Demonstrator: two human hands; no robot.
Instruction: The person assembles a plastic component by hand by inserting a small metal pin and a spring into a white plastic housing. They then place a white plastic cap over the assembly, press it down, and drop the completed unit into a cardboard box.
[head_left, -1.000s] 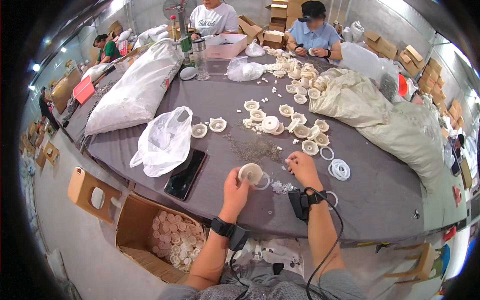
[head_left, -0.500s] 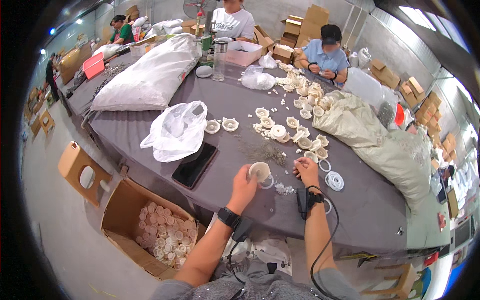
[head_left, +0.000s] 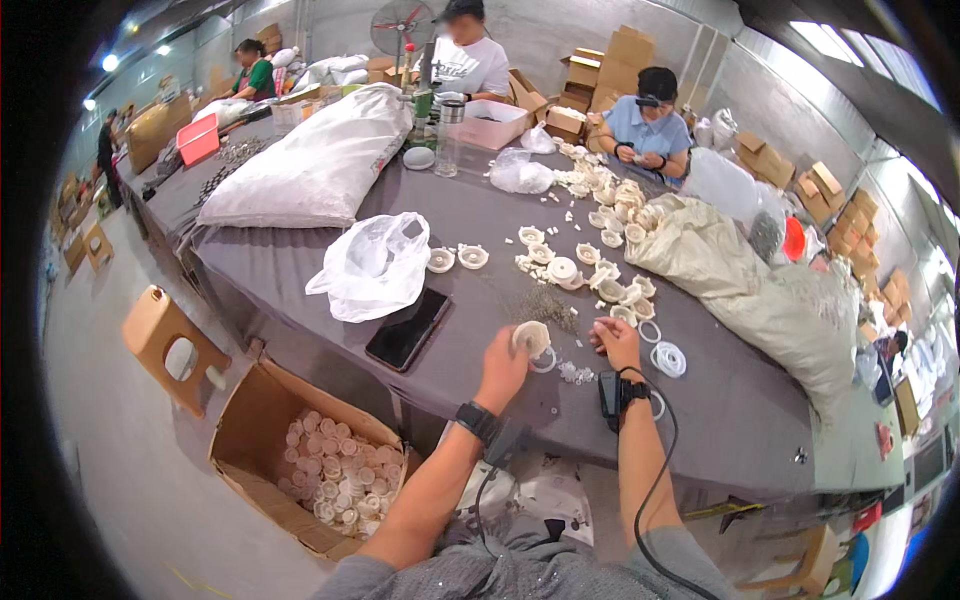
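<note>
Head view: little changed; my left hand (head_left: 503, 370) still grips cream cap (head_left: 533, 338); right hand (head_left: 618, 345) alongside, nearly closed, contents unclear.

A cream, round plastic part (head_left: 533, 339) is held at its edge in a person's left hand (head_left: 503, 368), raised above the dark table (head_left: 700, 420) and tilted, its shallow, dished face showing. A pale translucent ring (head_left: 553, 359) shows just beyond its lower right edge, partly hidden by the part; whether the two touch cannot be told. Small clear pieces (head_left: 576, 373) lie in a loose cluster between the left hand and the right hand (head_left: 618, 342), whose fingertips are drawn close together near the tabletop; anything between them is too small to make out. Fine grey bits (head_left: 545, 308) lie scattered in a thin patch beyond the held part.
</note>
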